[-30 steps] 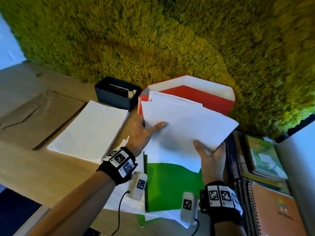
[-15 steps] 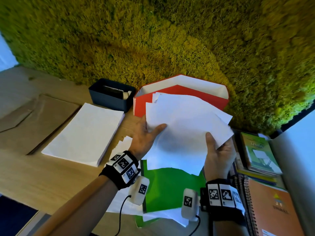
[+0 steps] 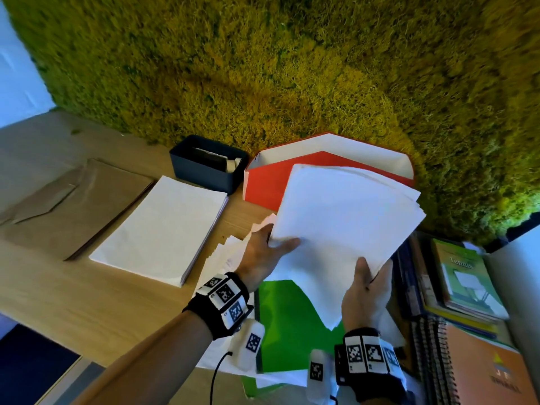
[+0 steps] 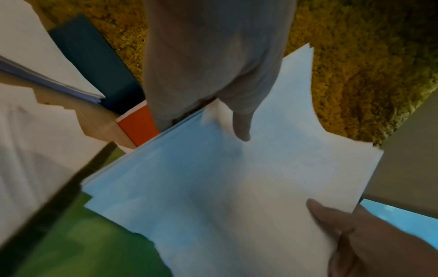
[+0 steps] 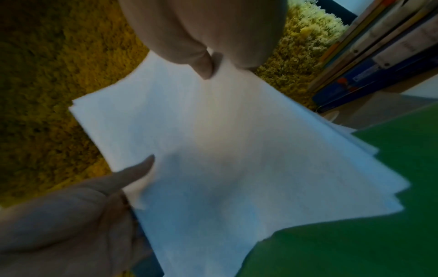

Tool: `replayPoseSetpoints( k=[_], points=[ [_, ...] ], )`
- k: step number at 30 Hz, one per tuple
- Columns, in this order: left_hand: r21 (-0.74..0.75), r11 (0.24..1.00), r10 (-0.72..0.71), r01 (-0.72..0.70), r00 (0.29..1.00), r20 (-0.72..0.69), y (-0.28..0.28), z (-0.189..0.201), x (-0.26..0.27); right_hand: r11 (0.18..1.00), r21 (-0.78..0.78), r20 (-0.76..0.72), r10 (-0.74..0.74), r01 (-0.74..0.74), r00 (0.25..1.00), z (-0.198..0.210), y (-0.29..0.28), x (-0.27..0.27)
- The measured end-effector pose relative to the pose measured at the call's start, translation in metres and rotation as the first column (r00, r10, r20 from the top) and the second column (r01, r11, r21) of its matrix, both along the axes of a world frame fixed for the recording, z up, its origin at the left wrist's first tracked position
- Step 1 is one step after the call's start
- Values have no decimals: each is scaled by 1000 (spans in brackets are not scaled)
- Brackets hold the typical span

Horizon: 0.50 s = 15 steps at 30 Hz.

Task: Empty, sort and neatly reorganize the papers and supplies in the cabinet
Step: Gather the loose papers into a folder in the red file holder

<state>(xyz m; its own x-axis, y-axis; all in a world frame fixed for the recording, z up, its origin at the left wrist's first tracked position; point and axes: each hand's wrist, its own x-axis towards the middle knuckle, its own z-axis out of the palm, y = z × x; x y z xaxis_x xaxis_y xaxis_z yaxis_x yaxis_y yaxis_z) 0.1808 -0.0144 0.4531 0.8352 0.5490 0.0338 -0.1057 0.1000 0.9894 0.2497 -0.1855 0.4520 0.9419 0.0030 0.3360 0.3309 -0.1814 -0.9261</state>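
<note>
Partly: left hand fingers under sheets; right hand likewise

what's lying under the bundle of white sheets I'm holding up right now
Under the held sheets lies a green folder on more loose white paper, with the red box behind. The folder's upper part and whatever sits beneath it are covered.

Sheets held above a folder at table centre. Paper stack at nine o'clock, bin at eleven, box at twelve, notebooks at three.
</note>
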Motion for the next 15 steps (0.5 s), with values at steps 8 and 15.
replayPoseSetpoints(
  k=[8,15],
  points=[
    [286,928,292,-240,944,-155,63,-6,-26,992,-22,-54,121,-122,991,17,80,-12],
    [429,825,510,-369,813,-280,171,-1,-86,849,-235,-425,348,-473,836,-18,182,-38]
  ],
)
